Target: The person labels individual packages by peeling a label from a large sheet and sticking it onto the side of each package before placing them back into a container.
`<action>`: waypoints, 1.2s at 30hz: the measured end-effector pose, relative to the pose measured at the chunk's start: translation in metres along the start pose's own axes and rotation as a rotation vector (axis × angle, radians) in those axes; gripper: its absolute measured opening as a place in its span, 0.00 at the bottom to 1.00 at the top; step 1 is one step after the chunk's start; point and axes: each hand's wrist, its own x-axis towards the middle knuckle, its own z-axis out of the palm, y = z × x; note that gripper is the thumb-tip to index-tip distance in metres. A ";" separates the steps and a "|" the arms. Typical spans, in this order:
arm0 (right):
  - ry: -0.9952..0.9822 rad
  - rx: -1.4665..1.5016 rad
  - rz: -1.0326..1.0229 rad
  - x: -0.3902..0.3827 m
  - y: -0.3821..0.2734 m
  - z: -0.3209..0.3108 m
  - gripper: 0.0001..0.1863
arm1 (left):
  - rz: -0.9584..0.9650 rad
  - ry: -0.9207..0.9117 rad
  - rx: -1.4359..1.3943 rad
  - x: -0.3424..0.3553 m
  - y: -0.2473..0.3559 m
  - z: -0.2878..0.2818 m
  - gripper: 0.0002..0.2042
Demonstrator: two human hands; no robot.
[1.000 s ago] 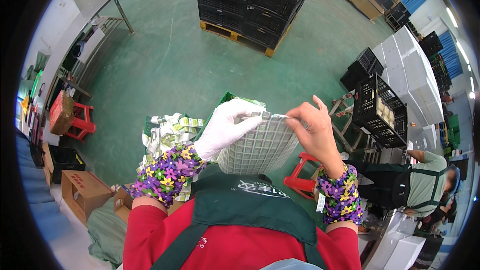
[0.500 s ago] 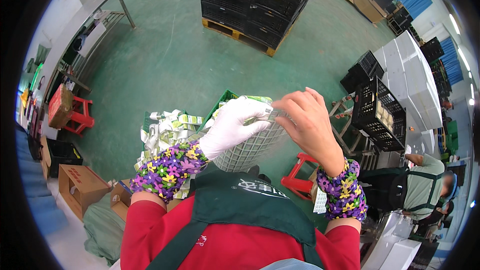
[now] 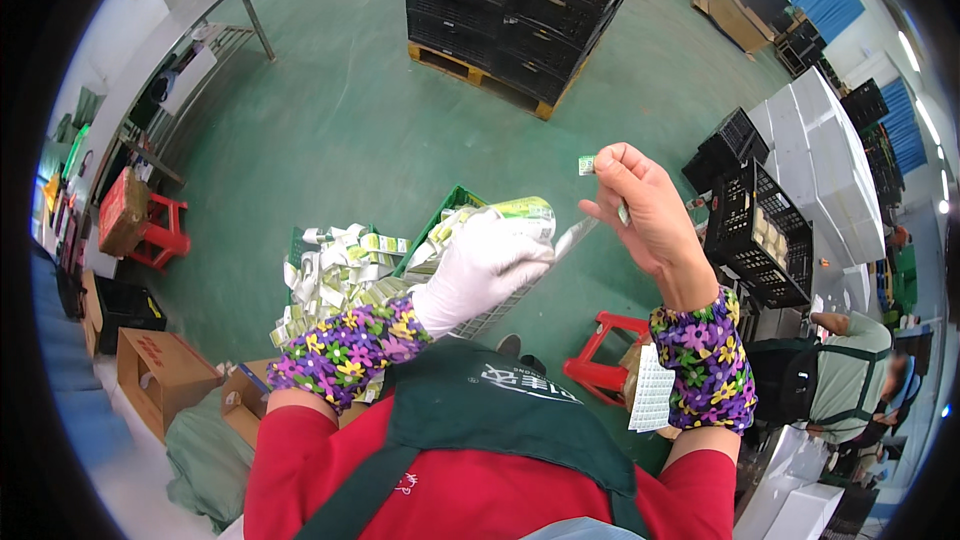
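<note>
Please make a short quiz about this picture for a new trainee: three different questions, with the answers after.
1. True or false: the left hand wears a white glove, while the right hand is bare.

2. What is at the right hand's fingertips?
A) a pen
B) a small green-and-white label
C) a knife

3. Fill in the colour: the stool nearest the right floral sleeve is ____.

Key: 1. true; 2. B; 3. red.

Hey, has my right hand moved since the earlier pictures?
Yes. Judged against the wooden pallet, which barely shifts in the view, the right hand has moved up and somewhat to the right, away from the left hand.
</note>
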 end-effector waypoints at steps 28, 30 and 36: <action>0.160 -0.216 -0.059 -0.021 0.041 0.024 0.10 | -0.164 0.019 -0.106 -0.036 0.007 0.008 0.06; 0.171 -0.225 -0.036 -0.021 0.044 0.027 0.10 | -0.146 0.003 -0.056 -0.037 0.007 0.009 0.06; 0.172 -0.297 -0.011 -0.017 0.047 0.037 0.12 | -0.100 -0.068 0.073 -0.032 0.014 0.005 0.09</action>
